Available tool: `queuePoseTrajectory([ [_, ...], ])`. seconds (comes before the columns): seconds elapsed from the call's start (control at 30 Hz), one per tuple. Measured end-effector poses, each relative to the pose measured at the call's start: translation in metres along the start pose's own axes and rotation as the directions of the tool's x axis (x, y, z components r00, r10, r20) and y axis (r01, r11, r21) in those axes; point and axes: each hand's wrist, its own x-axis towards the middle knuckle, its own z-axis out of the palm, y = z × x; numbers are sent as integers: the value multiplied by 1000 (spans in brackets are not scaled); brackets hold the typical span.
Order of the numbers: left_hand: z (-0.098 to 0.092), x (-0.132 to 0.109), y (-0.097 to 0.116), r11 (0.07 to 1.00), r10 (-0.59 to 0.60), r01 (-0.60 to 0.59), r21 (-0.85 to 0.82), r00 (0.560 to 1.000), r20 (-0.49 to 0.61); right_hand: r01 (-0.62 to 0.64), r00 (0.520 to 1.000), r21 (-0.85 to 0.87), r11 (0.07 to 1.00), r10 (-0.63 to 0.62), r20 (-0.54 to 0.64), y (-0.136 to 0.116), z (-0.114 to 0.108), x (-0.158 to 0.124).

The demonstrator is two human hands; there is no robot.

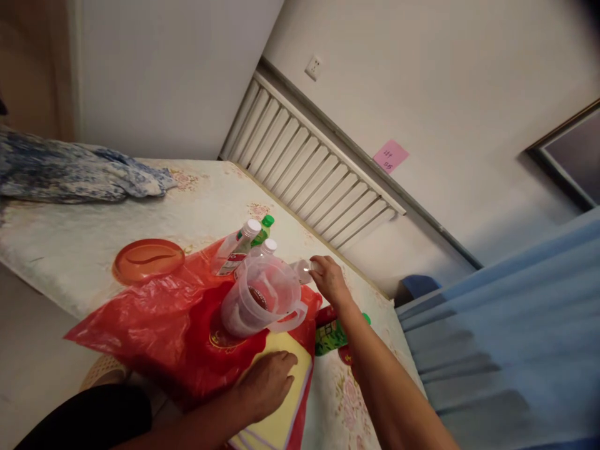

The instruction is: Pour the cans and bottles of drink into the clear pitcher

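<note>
My right hand (329, 277) is closed, its fingertips around the neck end of a clear bottle (301, 271), which is partly hidden behind the pitcher. My left hand (269, 382) rests on a folded yellow cloth (276, 415), fingers loosely bent and apart. Between the hands and a little farther off, a translucent plastic pitcher (239, 309) with brown liquid inside stands on a red plastic bag (159, 331). Behind it are a white-capped clear bottle (232, 250), a second white-capped bottle (267, 249) and a green-capped bottle (262, 234).
An orange-red round lid (149, 260) lies left on the flowered table cover (206, 187). A green-labelled bottle (332, 337) lies beside my right forearm. Blue-white patterned fabric (84, 169) is at far left. A radiator (309, 162) runs along the wall; a blue curtain (510, 337) hangs right.
</note>
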Motion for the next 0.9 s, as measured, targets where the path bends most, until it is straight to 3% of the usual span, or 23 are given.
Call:
queuePoseTrajectory([
  [0.1, 3, 4, -1, 992, -73, 75, -102, 997, 24, -30, 999, -29, 999, 29, -39, 3, -38, -35],
  [0.2, 13, 9, -4, 967, -169, 157, -203, 985, -46, -45, 999, -43, 998, 43, -33, -4, -74, -70],
  [0.37, 29, 13, -6, 928, -142, 46, -370, 962, -235, -135, 989, -9, 991, 135, 55, -26, -108, -124],
  [0.5, 21, 13, 2, 926, -78, -13, -377, 972, -224, -177, 977, 23, 984, 173, 123, -41, -111, -156],
  [0.67, 7, 10, 9, 914, -5, -7, -405, 1000, -29, -198, 964, 59, 978, 183, 194, -62, -99, -180],
  [0.8, 2, 6, 9, 912, 89, -71, -404, 996, 27, -182, 968, 105, 978, 160, 193, -72, -88, -192],
  [0.9, -2, 3, 11, 919, 82, -55, -391, 995, 53, -180, 972, 119, 976, 158, 176, -75, -84, -199],
])
